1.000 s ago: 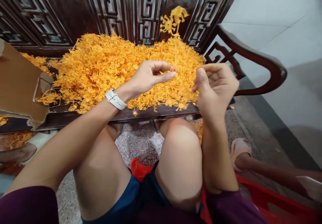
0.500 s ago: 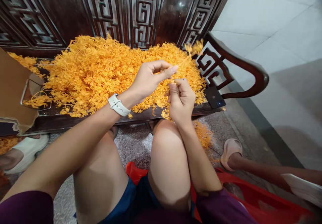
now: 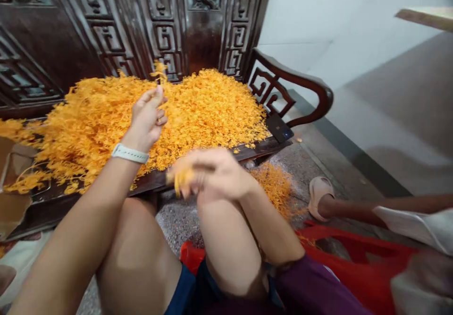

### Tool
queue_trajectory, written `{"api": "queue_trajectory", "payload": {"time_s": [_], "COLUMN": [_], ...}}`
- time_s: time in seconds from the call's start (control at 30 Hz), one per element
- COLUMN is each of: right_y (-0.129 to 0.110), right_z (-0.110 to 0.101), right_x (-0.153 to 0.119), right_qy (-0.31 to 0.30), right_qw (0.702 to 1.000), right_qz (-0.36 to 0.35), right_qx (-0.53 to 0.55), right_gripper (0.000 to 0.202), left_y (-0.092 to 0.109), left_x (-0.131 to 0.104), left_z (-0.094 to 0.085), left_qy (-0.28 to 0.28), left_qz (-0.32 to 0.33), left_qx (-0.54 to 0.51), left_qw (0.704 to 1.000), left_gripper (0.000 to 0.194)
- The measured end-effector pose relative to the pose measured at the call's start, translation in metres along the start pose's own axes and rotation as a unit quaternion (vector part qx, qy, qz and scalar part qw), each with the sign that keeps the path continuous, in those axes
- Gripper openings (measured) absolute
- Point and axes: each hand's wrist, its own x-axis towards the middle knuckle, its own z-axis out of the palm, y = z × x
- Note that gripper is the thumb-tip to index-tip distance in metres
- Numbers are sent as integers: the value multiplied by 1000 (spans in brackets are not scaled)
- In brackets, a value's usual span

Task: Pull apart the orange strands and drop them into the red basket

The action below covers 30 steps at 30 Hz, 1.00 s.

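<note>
My left hand (image 3: 146, 116) is raised over the left part of a big heap of orange flower-like plastic pieces (image 3: 219, 112). Thumb and fingertips pinch a thin orange sprig (image 3: 160, 69) whose top points upward. Lower down, at the bench's front edge and above my knee, my right hand (image 3: 226, 171) is smeared by motion. A few orange plastic pieces (image 3: 183, 179) show at its curled fingers; their exact shape is blurred. The heap covers much of the seat of a dark carved wooden bench (image 3: 255, 150).
A dark phone (image 3: 279, 127) lies by the bench's curved armrest (image 3: 323, 97). An open cardboard box (image 3: 14, 211) sits at left. Orange strands (image 3: 274, 190) are piled on the floor, near another person's slippered foot (image 3: 321, 194) and red plastic (image 3: 354, 249).
My hands, close together before, are now apart. The left has gone left with a sprig; the right has dropped lower and leftward with orange pieces. The view has turned right.
</note>
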Motion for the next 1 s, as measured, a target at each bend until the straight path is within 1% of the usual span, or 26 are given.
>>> {"api": "queue_trajectory", "payload": {"time_s": [0.03, 0.07, 0.1, 0.13, 0.17, 0.2, 0.27, 0.3, 0.33, 0.37, 0.4, 0.47, 0.53, 0.57, 0.6, 0.67, 0.73, 0.77, 0.8, 0.83, 0.9, 0.93, 0.97, 1.0], "right_y": [-9, -19, -30, -40, -50, -56, -57, -51, -41, -29, -15, 12, 33, 40, 45, 50, 50, 49, 47, 45, 39, 36, 34, 33], "right_z": [-8, -13, -17, -18, -18, -18, -21, -25, -30, -37, -44, -56, -63, -64, -64, -61, -56, -53, -49, -45, -37, -33, -30, -27], "right_x": [4, 6, 8, 7, 6, 4, -3, -7, -10, -13, -15, -20, -26, -30, -35, -48, -63, -70, -76, -82, -91, -95, -100, -106], "right_qy": [110, 214, 288, 316, 323, 342, 404, 427, 438, 430, 413, 369, 348, 353, 370, 415, 442, 443, 436, 425, 405, 400, 398, 398], "right_qw": [991, 967, 943, 934, 939, 937, 899, 874, 855, 850, 856, 882, 904, 905, 900, 876, 856, 853, 854, 857, 862, 864, 865, 866], "right_qz": [-6, -18, -27, -39, -44, -62, -114, -126, -120, -96, -64, -29, -37, -48, -57, -68, -71, -70, -66, -62, -50, -46, -42, -36], "right_qx": [78, 135, 167, 162, 114, 39, -123, -195, -249, -287, -305, -290, -246, -231, -226, -236, -258, -267, -277, -286, -300, -302, -302, -300], "right_gripper": [35, 40, 43, 42, 38, 33, 22, 17, 11, 11, 17, 29, 34, 34, 33, 27, 19, 16, 14, 13, 13, 13, 14, 15], "left_y": [1, 2, 3, 5, 8, 10, 14, 15, 14, 13, 10, 4, -1, -2, -3, -1, 2, 4, 5, 6, 8, 9, 11, 13], "left_x": [-5, -10, -16, -22, -28, -35, -49, -58, -66, -75, -82, -94, -100, -101, -101, -100, -101, -102, -103, -104, -106, -106, -105, -103], "left_z": [2, 5, 8, 12, 17, 23, 35, 43, 50, 57, 64, 75, 82, 83, 84, 84, 83, 82, 82, 81, 80, 79, 79, 79], "left_qy": [14, 20, 12, -7, -31, -53, -84, -104, -132, -162, -187, -210, -206, -203, -201, -206, -214, -216, -215, -213, -209, -202, -196, -192], "left_qz": [-8, -17, -27, -34, -40, -41, -32, -32, -38, -44, -45, -29, 8, 29, 51, 91, 131, 158, 195, 245, 357, 400, 414, 403], "left_qx": [-3, -4, -1, 4, 9, 14, 18, 19, 22, 30, 44, 84, 130, 151, 170, 200, 234, 254, 281, 315, 392, 420, 432, 432], "left_qw": [1000, 1000, 1000, 999, 999, 998, 996, 994, 990, 985, 980, 974, 970, 967, 963, 954, 939, 929, 915, 892, 822, 789, 777, 784], "left_gripper": [31, 26, 20, 14, 11, 12, 15, 16, 16, 20, 26, 36, 42, 43, 44, 40, 31, 25, 19, 15, 19, 23, 24, 22]}}
